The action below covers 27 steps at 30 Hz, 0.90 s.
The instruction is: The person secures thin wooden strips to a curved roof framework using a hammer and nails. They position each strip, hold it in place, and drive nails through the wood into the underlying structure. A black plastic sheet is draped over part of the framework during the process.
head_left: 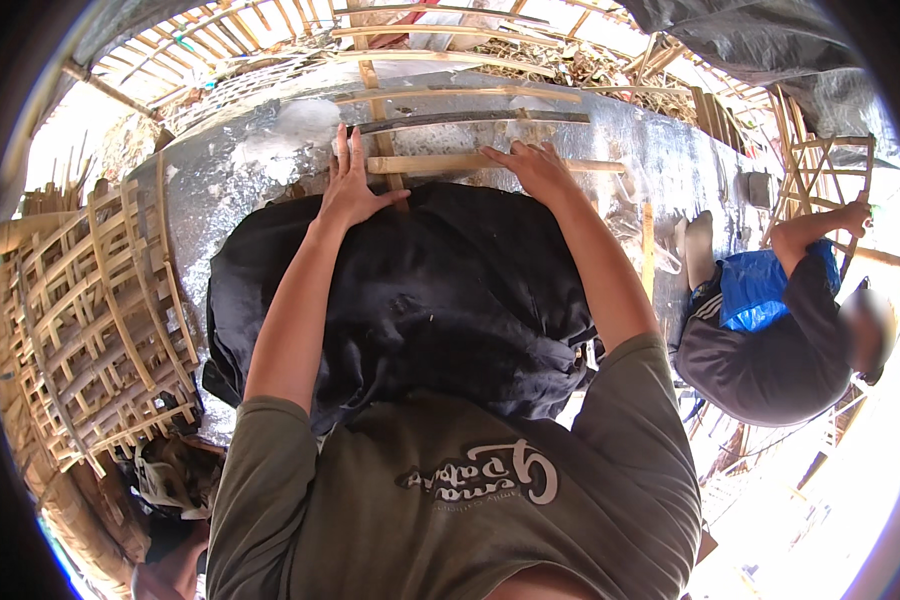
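My left hand (348, 190) is open, its fingers stretched forward and its thumb out to the right. It lies beside the left end of a pale crosswise bamboo strip (430, 163). My right hand (540, 172) has its bent fingers over the same strip, right of its middle, and hides part of it. A long lengthwise bamboo strip (377, 105) runs away from me under the crosswise pieces. Just beyond my fingers lies a dark, narrow stick (470, 121), with another pale strip (460, 93) farther off. Black cloth (440, 290) covers my lap below both arms.
A woven bamboo lattice panel (100, 320) stands at the left. The grey, worn floor surface (220, 160) stretches ahead. At the right another person (770, 340) sits in dark clothes with blue cloth, holding a bamboo frame (820, 175). Dry scraps (590, 75) are heaped at the far side.
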Available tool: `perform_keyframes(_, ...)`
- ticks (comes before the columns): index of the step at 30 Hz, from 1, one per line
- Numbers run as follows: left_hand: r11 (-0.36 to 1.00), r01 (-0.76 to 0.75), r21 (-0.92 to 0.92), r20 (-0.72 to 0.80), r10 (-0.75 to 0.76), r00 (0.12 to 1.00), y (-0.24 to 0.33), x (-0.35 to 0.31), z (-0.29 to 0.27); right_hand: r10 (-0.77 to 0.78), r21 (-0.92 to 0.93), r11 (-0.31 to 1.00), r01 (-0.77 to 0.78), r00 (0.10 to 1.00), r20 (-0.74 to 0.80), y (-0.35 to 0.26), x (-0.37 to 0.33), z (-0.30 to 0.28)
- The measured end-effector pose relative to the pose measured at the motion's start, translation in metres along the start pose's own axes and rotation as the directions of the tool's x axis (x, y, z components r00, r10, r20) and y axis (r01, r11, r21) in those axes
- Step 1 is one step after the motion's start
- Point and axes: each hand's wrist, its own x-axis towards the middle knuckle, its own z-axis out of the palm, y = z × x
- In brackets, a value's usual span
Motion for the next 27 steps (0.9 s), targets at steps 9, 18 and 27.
perform_keyframes(9,0.999,0.031,0.011,0.033,-0.031,0.999,0.002,0.001,-0.003,0.023,-0.008,1.0,-0.023,1.0,-0.001,0.001,-0.001,0.004)
perform_keyframes(18,1.0,-0.013,-0.006,0.019,0.013,1.0,0.001,0.001,-0.001,0.059,0.024,0.998,-0.06,0.998,0.03,0.003,0.001,0.007)
perform_keyframes(27,1.0,0.023,-0.008,0.067,-0.022,0.998,0.01,0.003,-0.008,0.35,0.205,0.931,-0.302,0.899,-0.263,0.037,0.011,-0.037)
